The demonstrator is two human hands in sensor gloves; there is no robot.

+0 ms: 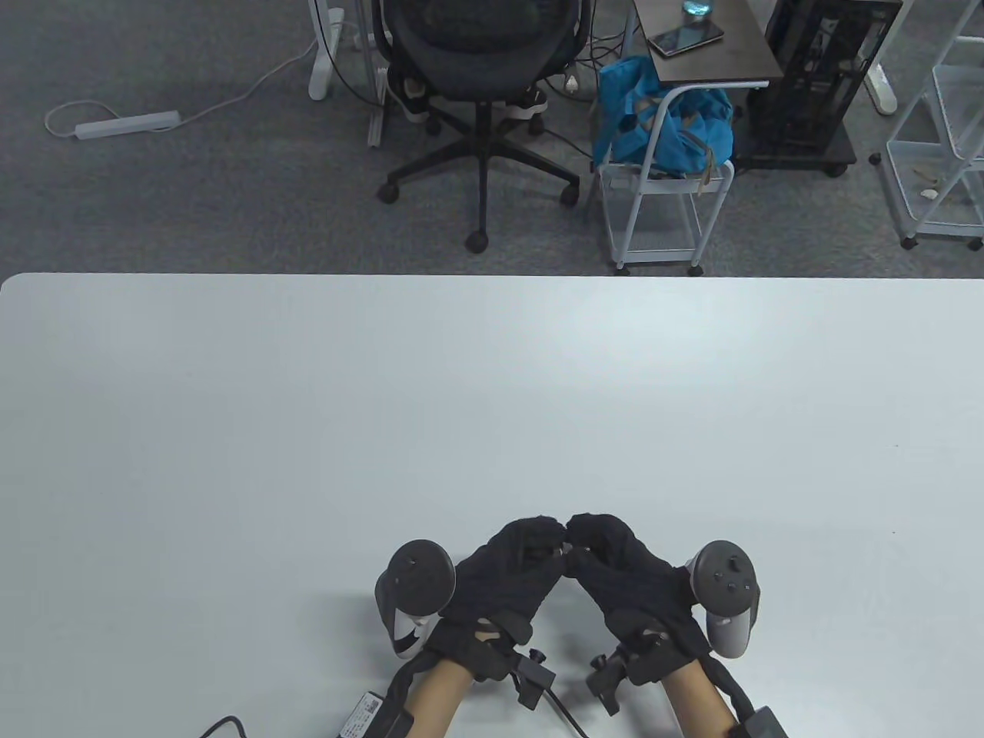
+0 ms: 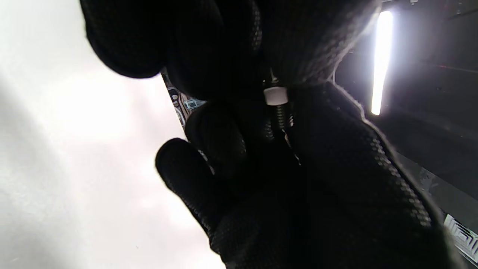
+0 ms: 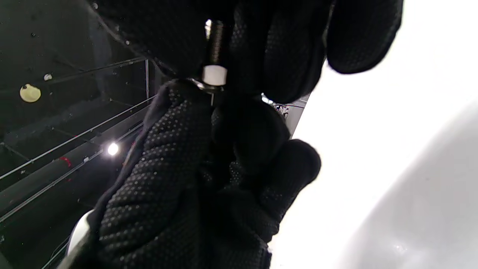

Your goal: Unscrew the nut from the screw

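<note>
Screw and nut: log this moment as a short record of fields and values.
place: held above the white table, near its front edge
left hand: fingertips meet the right hand's around the parts
right hand: same, from the other side
nut: pale, still on the thread
screw: dark threaded shank, between the gloved fingers
who holds which part: cannot tell

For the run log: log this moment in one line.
left hand: grips screw | right hand: on nut | nut: still threaded
</note>
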